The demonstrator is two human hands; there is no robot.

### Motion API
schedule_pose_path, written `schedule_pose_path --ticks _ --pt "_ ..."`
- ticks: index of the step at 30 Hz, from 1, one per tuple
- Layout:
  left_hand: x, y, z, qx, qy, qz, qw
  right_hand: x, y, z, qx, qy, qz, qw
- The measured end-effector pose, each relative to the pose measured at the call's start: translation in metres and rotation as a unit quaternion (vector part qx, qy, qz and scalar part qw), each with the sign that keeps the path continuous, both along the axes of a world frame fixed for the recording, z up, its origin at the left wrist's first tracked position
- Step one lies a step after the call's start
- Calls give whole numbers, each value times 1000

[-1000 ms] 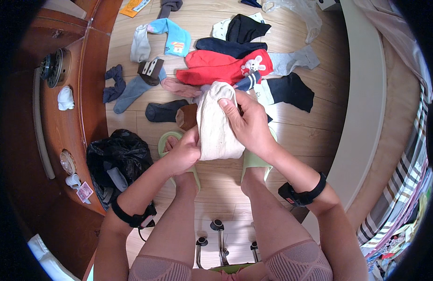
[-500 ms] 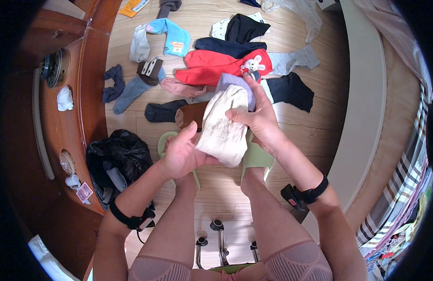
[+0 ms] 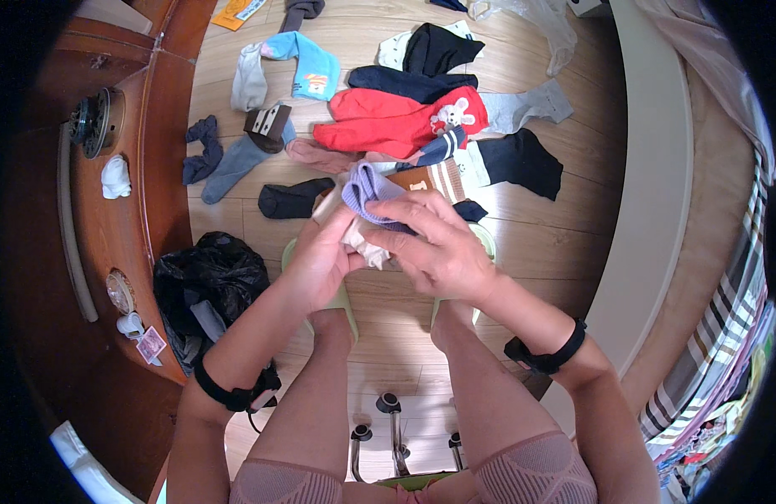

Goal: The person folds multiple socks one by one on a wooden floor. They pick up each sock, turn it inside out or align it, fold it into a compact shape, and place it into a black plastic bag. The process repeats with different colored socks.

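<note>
Between my hands, above the floor, is a cream sock (image 3: 367, 247) with a ribbed purple cuff (image 3: 364, 190). My left hand (image 3: 315, 267) is closed round the cream part from the left, thumb uppermost. From the right, the fingers of my right hand (image 3: 448, 249) pinch the folded purple cuff. Part of the sock is hidden by my fingers. Just beyond it lie a brown sock (image 3: 423, 179) with a striped cuff, a dark grey sock (image 3: 294, 199) and a pink sock (image 3: 320, 155).
Several socks are spread farther off, among them a red one (image 3: 375, 120) with a white rabbit, a blue one (image 3: 318, 69) and a black one (image 3: 526, 164). A black plastic bag (image 3: 211, 269) stands at left by the wooden cabinet (image 3: 140, 252). A pale bed frame (image 3: 648, 210) borders the right.
The sock has been drawn nearer and folded up more compactly, its purple cuff turned to the left. My right hand has come down and left, uncovering the brown sock.
</note>
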State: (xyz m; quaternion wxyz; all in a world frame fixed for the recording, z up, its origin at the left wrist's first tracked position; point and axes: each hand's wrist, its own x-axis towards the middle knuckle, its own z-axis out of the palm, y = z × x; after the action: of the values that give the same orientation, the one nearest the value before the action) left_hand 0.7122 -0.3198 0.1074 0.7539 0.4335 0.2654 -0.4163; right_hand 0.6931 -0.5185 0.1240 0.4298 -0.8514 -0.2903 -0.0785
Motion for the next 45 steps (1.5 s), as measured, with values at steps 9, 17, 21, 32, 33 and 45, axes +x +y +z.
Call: schedule_pose_path --ticks 9,17,21,32,33,45 --pt "11 -7 24 -32 -141 12 989 -2 10 3 89 43 -2 995" --pt "5 -2 -5 60 -157 -55 984 4 16 -5 197 353 -162 900" --pt "0 -1 -2 72 -191 -96 974 5 14 -12 224 422 -177 861" --pt "1 -1 5 51 -117 -69 989 1 6 -20 284 436 -151 841" --pt "-1 -2 1 71 -127 -54 988 1 5 -17 326 465 -149 810" --pt "-8 -1 -23 128 -329 -65 933 0 14 -5 392 478 -150 772"
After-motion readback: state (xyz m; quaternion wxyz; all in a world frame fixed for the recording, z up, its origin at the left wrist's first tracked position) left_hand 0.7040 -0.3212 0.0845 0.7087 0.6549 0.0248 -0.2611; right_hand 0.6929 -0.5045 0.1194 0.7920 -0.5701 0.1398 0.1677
